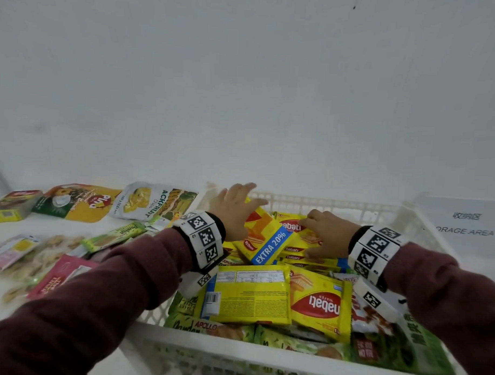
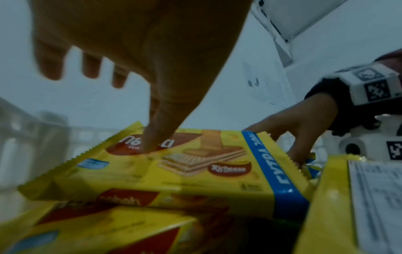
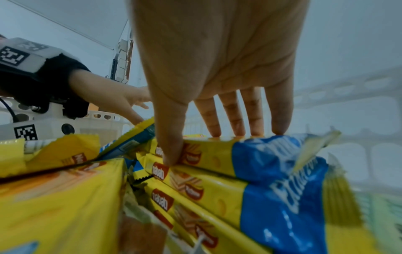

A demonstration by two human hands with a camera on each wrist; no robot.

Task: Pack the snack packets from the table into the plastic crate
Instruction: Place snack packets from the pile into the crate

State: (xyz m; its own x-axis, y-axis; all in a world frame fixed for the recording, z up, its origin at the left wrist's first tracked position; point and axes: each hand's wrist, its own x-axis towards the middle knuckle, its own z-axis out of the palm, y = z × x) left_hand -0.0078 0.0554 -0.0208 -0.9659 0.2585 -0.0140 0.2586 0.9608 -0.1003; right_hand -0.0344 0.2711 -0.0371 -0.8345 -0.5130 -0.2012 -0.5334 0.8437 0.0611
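A white plastic crate (image 1: 235, 352) holds many yellow Nabati wafer packets. My left hand (image 1: 234, 208) is at the crate's back left with its fingers spread. Only its thumb (image 2: 156, 137) presses on a tilted yellow packet with a blue "EXTRA 20%" band (image 1: 267, 240) (image 2: 174, 173). My right hand (image 1: 326, 232) (image 3: 217, 68) arches over a flat stack of the same packets at the back. It holds the top packet (image 1: 291, 226) (image 3: 208, 153), thumb on the near side and fingertips over the far edge.
Loose snacks lie on the table to the left: a jackfruit chips pouch (image 1: 156, 201), a yellow-green pouch (image 1: 80, 202), a green pandan packet (image 1: 112, 236), a pink packet (image 1: 61, 276). The crate's front holds more Nabati (image 1: 318, 304) and green packets (image 1: 417, 347). A storage-area sign (image 1: 464, 223) lies right.
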